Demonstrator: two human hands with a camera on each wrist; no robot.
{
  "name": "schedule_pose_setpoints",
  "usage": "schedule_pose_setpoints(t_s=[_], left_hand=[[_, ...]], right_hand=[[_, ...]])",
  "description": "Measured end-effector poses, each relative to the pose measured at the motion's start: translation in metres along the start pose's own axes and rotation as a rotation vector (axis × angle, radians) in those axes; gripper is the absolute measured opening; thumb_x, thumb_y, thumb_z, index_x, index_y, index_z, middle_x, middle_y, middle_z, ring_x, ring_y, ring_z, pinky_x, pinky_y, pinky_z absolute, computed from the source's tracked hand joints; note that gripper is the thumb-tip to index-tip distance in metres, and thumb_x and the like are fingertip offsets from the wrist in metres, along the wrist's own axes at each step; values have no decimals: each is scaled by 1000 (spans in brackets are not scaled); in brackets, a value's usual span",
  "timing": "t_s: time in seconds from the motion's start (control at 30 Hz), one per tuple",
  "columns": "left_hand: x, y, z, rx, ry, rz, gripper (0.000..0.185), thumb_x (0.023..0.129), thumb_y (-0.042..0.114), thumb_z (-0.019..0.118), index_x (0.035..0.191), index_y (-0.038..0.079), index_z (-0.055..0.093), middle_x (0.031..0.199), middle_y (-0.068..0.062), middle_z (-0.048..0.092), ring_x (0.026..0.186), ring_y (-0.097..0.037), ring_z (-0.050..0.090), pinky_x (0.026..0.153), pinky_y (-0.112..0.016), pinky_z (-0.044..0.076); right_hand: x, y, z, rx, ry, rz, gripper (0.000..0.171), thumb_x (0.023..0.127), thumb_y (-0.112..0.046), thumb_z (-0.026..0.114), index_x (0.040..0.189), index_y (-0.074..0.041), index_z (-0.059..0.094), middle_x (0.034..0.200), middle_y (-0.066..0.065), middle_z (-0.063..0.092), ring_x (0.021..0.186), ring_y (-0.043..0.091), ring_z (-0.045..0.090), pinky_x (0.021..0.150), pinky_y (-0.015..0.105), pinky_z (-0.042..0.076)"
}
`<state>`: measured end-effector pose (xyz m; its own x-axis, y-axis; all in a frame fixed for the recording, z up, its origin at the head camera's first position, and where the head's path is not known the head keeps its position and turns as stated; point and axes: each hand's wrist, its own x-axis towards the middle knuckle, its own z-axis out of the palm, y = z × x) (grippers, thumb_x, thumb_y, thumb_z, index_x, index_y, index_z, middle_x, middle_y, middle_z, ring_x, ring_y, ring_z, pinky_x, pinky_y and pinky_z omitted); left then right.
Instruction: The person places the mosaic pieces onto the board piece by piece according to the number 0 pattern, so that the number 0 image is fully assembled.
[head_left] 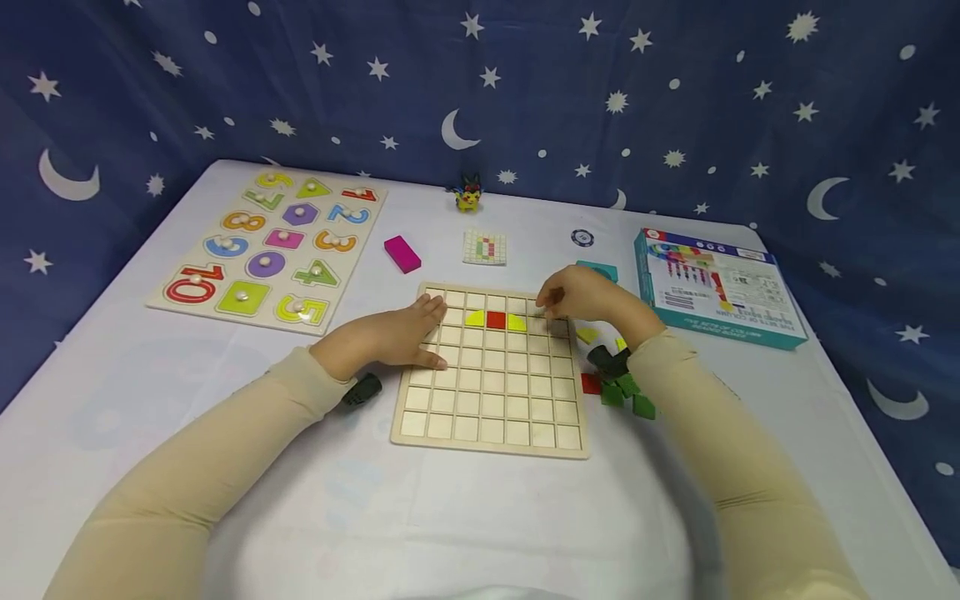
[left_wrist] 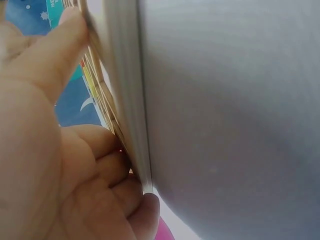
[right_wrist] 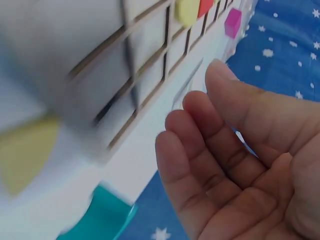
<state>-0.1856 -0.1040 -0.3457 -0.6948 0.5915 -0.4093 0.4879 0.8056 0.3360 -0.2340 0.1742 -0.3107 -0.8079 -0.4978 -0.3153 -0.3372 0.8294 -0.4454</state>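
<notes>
Placement of pieces on the square wooden grid board [head_left: 491,392] at table centre is judged under way; its left edge is steadied by the left hand [head_left: 393,337], fingers flat and together; the right hand [head_left: 577,296] hovers at the upper right cells, fingers loosely curled, nothing seen held; a yellow-red-yellow row [head_left: 496,319] is already seated; another loose piece [head_left: 587,335] must be fetched.

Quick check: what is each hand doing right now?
Left hand: open, fingers flat on the left edge of the grid board.
Right hand: open, loosely curled over the board's top right corner, holding nothing.
</notes>
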Motion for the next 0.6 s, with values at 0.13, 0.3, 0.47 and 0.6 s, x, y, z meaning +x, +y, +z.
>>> schedule_pose_setpoints(t_s=[0.13,0.3,0.47,0.6], left_hand=[[0,-1,0,2,-4,4,93,88,48,55,145,-5,6,153,-20,0,141,-34,-4,115,-44,7],[-1,-2,1,5,0,8,92,88,47,56,145,-6,6,153,-21,0,141,-35,-3,115,-44,8],[-2,-3,1,-3,3,15,92,88,46,56,145,-6,6,153,-21,1,141,-35,-3,115,-44,8],[-1,-1,0,-17,-3,11,92,88,46,56,145,-6,6,153,-21,-1,141,-35,-4,115,-45,7]], right_hand=[[-17,16,-5,-10,-5,15,17,83,-4,65,100,-1,68,94,11,66,87,22,59,78,36,51],[-41,36,-5,-11,-4,62,17,81,-4,68,97,-1,69,91,8,67,83,21,58,78,37,52],[-64,55,-2,10,-20,144,19,82,-9,68,99,-2,70,92,8,68,83,20,57,79,38,51],[-77,65,3,28,-23,204,20,81,-10,68,101,-4,70,96,8,67,86,22,55,81,40,50]])
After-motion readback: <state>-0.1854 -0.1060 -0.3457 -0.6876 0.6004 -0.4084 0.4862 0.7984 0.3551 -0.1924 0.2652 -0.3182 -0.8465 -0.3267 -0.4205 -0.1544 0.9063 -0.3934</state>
